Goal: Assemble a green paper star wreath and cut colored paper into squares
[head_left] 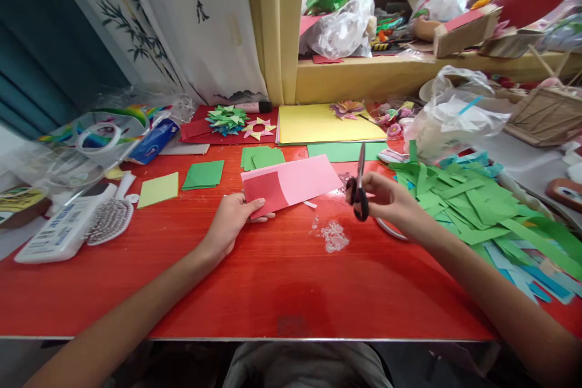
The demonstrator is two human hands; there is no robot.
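Between the thumb and fingers of my left hand is the left end of a long pink paper strip, held just above the red table. A darker shadow lies over the strip's left part. My right hand grips black-handled scissors by the handles, blades pointing up, just right of the strip and apart from it. Beyond the strip lie a small stack of green paper squares, another green stack and a pale yellow square.
Cut green paper strips heap up at the right. Yellow sheets and folded paper stars lie at the back. On the left are a white bottle, a hairbrush and a blue packet. The table's front edge is near me.
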